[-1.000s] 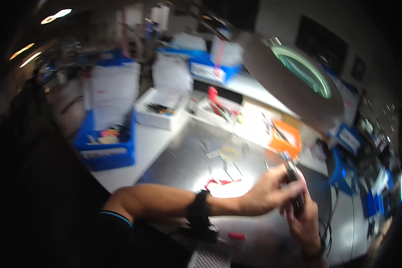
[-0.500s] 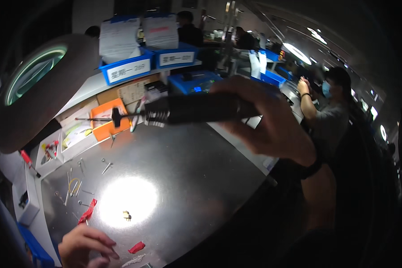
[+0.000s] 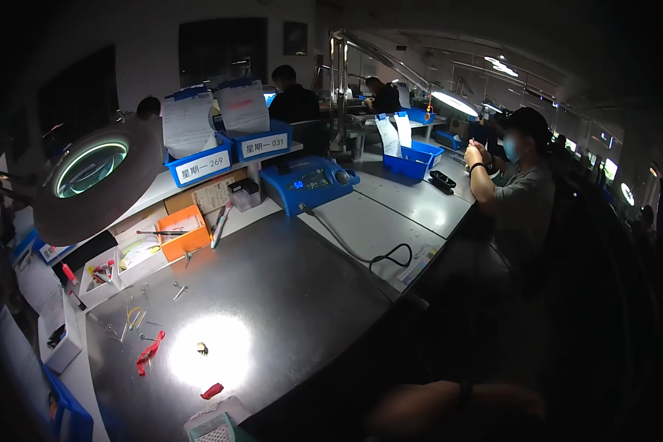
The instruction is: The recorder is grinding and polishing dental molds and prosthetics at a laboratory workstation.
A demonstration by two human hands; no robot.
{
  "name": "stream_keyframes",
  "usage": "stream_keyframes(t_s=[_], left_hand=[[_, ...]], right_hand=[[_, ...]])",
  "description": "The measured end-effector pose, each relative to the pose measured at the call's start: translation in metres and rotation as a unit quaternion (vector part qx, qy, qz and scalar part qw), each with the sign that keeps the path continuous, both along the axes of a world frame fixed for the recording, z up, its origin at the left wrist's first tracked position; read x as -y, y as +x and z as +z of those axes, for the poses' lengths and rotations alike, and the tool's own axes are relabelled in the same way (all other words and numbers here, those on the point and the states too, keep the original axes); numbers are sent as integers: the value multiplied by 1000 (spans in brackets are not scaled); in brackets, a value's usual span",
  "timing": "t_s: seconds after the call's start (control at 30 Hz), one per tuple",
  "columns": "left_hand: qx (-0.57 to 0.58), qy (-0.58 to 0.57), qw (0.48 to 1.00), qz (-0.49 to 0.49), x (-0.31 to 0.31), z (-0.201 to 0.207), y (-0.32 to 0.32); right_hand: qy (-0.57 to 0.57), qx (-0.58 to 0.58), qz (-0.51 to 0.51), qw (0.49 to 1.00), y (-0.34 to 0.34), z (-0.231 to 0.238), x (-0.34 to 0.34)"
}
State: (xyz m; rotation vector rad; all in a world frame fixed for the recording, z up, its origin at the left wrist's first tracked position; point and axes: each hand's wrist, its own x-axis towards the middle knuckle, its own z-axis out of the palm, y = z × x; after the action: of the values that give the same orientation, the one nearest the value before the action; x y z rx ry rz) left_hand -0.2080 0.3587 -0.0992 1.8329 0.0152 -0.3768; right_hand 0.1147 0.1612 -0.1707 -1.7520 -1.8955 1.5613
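Low in the picture, past the table's near edge, my right hand (image 3: 420, 409) is a dim blur. Its fingers are smeared, and I cannot make out anything in it. My left hand is out of view. On the metal worktop (image 3: 295, 295), a small gold-coloured piece (image 3: 202, 348) lies in a bright circle of light. A crumpled red strip (image 3: 150, 353) lies left of it, and a small red scrap (image 3: 212, 391) lies nearer to me. Several thin metal pins and burs (image 3: 179, 292) are scattered at the far left. A pale green and white item (image 3: 214, 427) shows at the lower edge.
A blue control box (image 3: 309, 184) stands at the back, its black cord (image 3: 346, 247) running over the table edge. An orange tray (image 3: 184, 232) and white bins (image 3: 99, 276) line the left back. A ring magnifier lamp (image 3: 92, 177) overhangs the left. A co-worker (image 3: 519, 184) sits at the right.
My right hand has dropped from the middle to the lower edge, and the dark handpiece it held no longer shows. My left hand has left the view. The view has shifted.
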Motion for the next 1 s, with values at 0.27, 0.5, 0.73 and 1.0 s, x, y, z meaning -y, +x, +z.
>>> stream_keyframes(t_s=[0.27, 0.5, 0.73, 1.0], left_hand=[[-396, 104, 911, 47, -27, -224, -112], [-282, 171, 868, 370, -31, -291, -60], [-195, 183, 837, 478, -1, -284, -44], [-183, 188, 822, 506, 9, -279, -38]], right_hand=[[24, 281, 183, 942, 55, -243, 5], [35, 331, 84, 939, 83, -295, -16], [45, 351, 29, 935, 102, -314, -22], [51, 366, -29, 929, 122, -322, -28]])
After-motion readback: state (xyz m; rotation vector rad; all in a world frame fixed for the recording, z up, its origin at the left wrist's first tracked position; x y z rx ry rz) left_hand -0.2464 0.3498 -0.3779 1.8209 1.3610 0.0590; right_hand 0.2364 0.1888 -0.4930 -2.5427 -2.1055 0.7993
